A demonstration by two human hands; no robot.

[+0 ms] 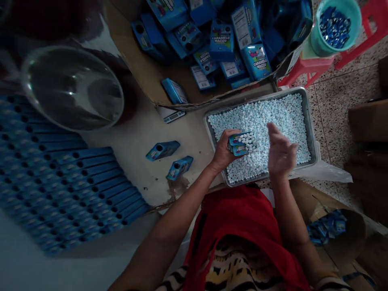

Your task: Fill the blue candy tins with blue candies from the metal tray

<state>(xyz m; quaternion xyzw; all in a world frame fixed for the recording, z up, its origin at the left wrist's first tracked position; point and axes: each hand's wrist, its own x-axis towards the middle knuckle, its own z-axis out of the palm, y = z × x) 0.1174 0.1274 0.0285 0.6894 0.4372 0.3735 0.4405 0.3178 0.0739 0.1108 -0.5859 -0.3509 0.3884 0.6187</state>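
Note:
Over the left part of a metal tray (pixel 312 133) full of pale candies (pixel 273 109), my left hand (pixel 224 152) holds small blue boxes (pixel 240 150). White candies lie at their open end. My right hand (pixel 281 153) is above the tray to the right of the boxes, somewhat blurred, its fingers apart and nothing visible in it. Two more blue boxes, one (pixel 163 150) behind the other (pixel 179 167), lie on the table to the left.
A large carton (pixel 136 64) of blue boxes stands behind the tray, a small scale (pixel 174 116) at its corner. Left are a metal bowl (pixel 72 89) and rows of blue boxes (pixel 91 178). A turquoise bucket (pixel 321 40) and a cardboard container (pixel 354 226) are at right.

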